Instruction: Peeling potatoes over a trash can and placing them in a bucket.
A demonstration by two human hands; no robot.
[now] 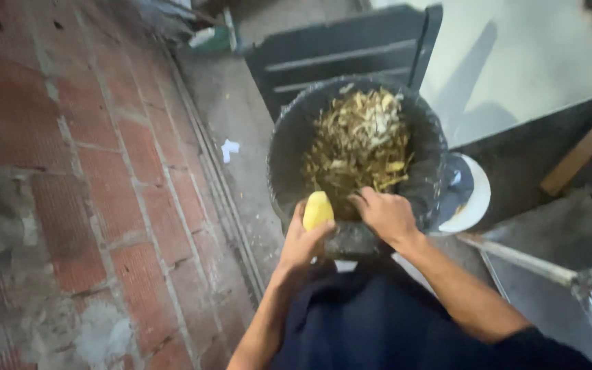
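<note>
A view from above looked down at a person's two bare forearms reaching forward over a dark apron or garment [385, 322]. Along the left side ran a red brick wall [83, 178], with a strip of grey concrete floor [231, 116] beside it and a small scrap of white paper [229, 149] lying on that floor.

The left hand [303, 243] was closed around a peeled, pale yellow potato [318, 210], gripping its lower half so that the rounded top stood clear above the fingers. The potato sat right at the near rim of a round bin lined with a black plastic bag [289, 144], just left of the right hand.

The right hand [386, 216] rested just beside it, fingers curled loosely, partly closed, and touching or almost touching the near edge of the bin; the frame was blurred, so I could not tell whether it held anything, such as a peeler. Inside the bin lay a heap of yellow-brown peelings [359, 147].

Behind the bin stood a dark slatted chair back [351, 51]. To the right, a white round lid or plate [477, 202] peeked out from behind the bin, a wooden block [575, 159] lay on a dark surface, and a grey metal surface with a long handle [515, 257] filled the lower right corner.
</note>
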